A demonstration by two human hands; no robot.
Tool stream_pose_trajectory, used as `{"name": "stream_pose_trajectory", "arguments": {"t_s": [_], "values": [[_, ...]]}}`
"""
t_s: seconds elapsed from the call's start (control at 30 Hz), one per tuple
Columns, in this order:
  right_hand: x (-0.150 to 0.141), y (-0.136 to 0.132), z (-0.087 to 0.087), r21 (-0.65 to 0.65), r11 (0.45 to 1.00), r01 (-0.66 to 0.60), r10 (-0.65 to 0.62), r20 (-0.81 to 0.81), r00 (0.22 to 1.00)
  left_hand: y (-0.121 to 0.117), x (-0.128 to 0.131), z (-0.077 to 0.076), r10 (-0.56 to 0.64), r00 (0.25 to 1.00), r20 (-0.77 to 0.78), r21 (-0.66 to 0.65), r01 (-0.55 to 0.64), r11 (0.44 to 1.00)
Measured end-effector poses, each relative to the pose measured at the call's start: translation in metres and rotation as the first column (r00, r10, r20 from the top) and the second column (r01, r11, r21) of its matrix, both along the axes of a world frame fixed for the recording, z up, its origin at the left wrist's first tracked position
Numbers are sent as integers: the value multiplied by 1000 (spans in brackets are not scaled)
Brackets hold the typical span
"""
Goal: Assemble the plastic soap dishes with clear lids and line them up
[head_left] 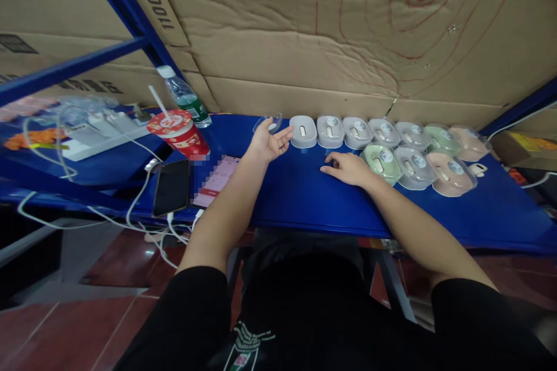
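Observation:
My left hand [270, 142] is turned palm up over the blue table [300, 203], its fingers stretched out and apart. Behind its thumb lies a clear plastic lid [274, 124]; whether they touch I cannot tell. The fingertips come close to a grey box [303, 132] with no clear lid on it. My right hand [348, 168] rests on the tabletop with loosely bent fingers, thumb apart and nothing held. Beside its wrist stands a green box [380, 163] under a clear lid with a round sticker. A grey lidded box [330, 131] sits behind this hand.
More lidded boxes, such as a pink one [451, 174], stand in two rows on the right. To the left are a red cup [179, 133] with a straw, a water bottle [187, 98], a dark phone [172, 188], a lit phone [215, 182] and white cables. Cardboard [270, 46] walls the back.

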State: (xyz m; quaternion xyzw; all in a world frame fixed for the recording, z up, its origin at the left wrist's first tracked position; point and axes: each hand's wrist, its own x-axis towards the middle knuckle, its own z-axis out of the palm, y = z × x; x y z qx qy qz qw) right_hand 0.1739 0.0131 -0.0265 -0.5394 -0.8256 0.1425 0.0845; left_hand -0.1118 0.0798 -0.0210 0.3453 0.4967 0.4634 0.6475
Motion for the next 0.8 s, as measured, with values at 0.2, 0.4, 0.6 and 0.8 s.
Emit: {"name": "stream_pose_trajectory", "arguments": {"t_s": [0.2,0.4,0.6,0.8], "values": [[1,1,-2,1,1000,-1,1,-4,1000,-6,3,6,-52,999,-9,26,52,998],[0,1,-1,-3,1000,4,-4,3,1000,-7,6,4,-70,997,-25,31,70,997],[1,2,-2,3,1000,0,0,2,1000,-3,16,-3,-24,991,-132,50,31,998],[4,6,-8,15,1000,-12,12,-15,1000,-10,35,-17,326,636,-699,532,157,832]]}}
